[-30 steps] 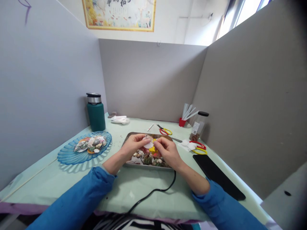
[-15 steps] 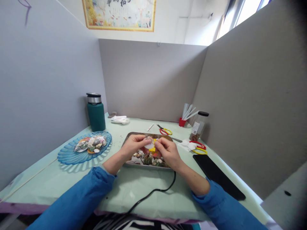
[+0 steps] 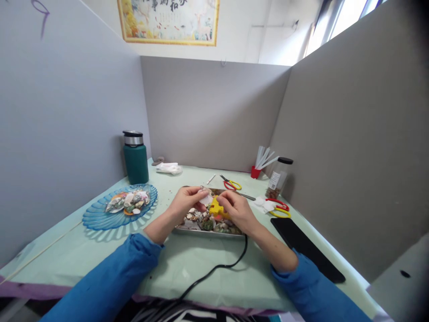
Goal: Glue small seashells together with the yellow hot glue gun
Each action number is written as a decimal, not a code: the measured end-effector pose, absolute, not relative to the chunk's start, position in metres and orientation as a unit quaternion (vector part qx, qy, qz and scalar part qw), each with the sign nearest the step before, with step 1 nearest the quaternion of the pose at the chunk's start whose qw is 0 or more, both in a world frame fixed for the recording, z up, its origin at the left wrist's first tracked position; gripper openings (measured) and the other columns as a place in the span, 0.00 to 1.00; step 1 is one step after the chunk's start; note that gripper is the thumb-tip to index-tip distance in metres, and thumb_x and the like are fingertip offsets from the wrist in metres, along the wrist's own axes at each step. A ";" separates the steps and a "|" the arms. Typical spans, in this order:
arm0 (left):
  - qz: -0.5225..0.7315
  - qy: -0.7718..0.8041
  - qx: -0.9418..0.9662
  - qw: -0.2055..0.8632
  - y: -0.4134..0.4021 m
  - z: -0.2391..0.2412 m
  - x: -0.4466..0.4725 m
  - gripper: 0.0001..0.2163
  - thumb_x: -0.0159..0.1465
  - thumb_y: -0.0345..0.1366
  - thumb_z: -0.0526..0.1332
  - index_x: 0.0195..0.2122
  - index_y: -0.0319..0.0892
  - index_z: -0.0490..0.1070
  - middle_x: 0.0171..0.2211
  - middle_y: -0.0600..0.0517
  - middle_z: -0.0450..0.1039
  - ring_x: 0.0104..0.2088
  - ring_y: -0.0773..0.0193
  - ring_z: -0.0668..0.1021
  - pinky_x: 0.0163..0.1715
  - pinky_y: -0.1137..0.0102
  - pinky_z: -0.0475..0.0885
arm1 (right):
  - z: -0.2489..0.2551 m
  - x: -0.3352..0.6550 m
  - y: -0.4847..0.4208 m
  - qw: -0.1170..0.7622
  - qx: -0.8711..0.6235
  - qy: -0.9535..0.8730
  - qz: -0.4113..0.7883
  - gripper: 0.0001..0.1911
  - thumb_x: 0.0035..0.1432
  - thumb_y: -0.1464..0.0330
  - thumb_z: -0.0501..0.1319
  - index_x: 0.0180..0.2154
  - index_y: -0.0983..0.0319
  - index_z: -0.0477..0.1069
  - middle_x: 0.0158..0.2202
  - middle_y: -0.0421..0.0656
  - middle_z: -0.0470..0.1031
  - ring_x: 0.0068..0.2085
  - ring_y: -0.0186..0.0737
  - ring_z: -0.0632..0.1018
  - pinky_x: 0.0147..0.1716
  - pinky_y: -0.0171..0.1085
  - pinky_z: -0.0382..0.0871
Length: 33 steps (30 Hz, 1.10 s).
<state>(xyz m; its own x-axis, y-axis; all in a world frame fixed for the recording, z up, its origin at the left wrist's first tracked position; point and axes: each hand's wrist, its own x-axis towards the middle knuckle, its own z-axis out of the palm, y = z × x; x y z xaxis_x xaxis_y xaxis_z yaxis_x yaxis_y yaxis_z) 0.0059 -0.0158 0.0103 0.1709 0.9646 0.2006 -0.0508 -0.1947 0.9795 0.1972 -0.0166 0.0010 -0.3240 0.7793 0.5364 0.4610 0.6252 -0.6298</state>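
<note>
My left hand (image 3: pixel 188 201) is closed in a pinch on a pale, flattish shell (image 3: pixel 205 199) over the metal tray. My right hand (image 3: pixel 236 208) is just to the right, its thumb and fingers pressed together; what they hold, if anything, is too small to tell. Below and beside its fingertips is a yellow glue gun (image 3: pixel 215 208), partly hidden by the hand. The tray (image 3: pixel 201 231) holds several shells and stones (image 3: pixel 207 223) under both hands. A black cord (image 3: pixel 214 267) runs from the tray's near right corner toward my lap.
At left stand a blue scalloped plate (image 3: pixel 97 217) of shells and a green bottle (image 3: pixel 136 163). Behind the tray lie pliers (image 3: pixel 231 183). To the right are a red cup (image 3: pixel 255 172) of white sticks, a jar (image 3: pixel 279 179), red-and-yellow handles (image 3: pixel 280 207) and a black phone-like slab (image 3: pixel 306 248).
My hands have drawn apart: the right has moved slightly right, away from the shell, and the left still holds it. More of the yellow glue gun shows between them.
</note>
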 end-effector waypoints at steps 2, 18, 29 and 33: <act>0.534 0.400 0.549 0.503 -0.011 0.008 0.003 0.16 0.51 0.45 0.67 0.32 0.36 0.74 0.24 0.52 0.72 0.18 0.70 0.74 0.20 0.75 0.71 | 0.005 0.205 -0.013 0.348 -0.422 -0.833 0.082 0.14 0.59 0.57 0.55 0.32 0.61 0.68 0.31 0.40 0.71 0.32 0.36 0.71 0.31 0.33 0.62; 0.570 0.420 0.483 0.516 0.001 0.002 -0.006 0.15 0.49 0.41 0.69 0.32 0.35 0.71 0.22 0.53 0.71 0.19 0.70 0.74 0.20 0.76 0.71 | 0.006 0.216 -0.001 0.351 -0.476 -0.790 0.164 0.13 0.62 0.61 0.50 0.35 0.63 0.67 0.33 0.45 0.73 0.32 0.40 0.74 0.32 0.36 0.65; 0.572 0.408 0.520 0.486 0.004 -0.002 -0.005 0.18 0.49 0.44 0.68 0.34 0.36 0.72 0.26 0.51 0.73 0.21 0.69 0.75 0.20 0.76 0.70 | 0.014 0.203 -0.020 0.516 -0.281 -0.628 0.511 0.18 0.53 0.54 0.60 0.35 0.64 0.68 0.18 0.35 0.63 0.18 0.30 0.63 0.20 0.32 0.61; 0.578 0.408 0.515 0.483 0.000 0.002 -0.003 0.18 0.49 0.44 0.68 0.34 0.35 0.72 0.25 0.51 0.73 0.21 0.70 0.75 0.21 0.75 0.71 | 0.007 0.200 -0.020 0.495 -0.340 -0.678 0.424 0.19 0.49 0.56 0.64 0.34 0.65 0.70 0.17 0.35 0.62 0.18 0.30 0.62 0.18 0.31 0.57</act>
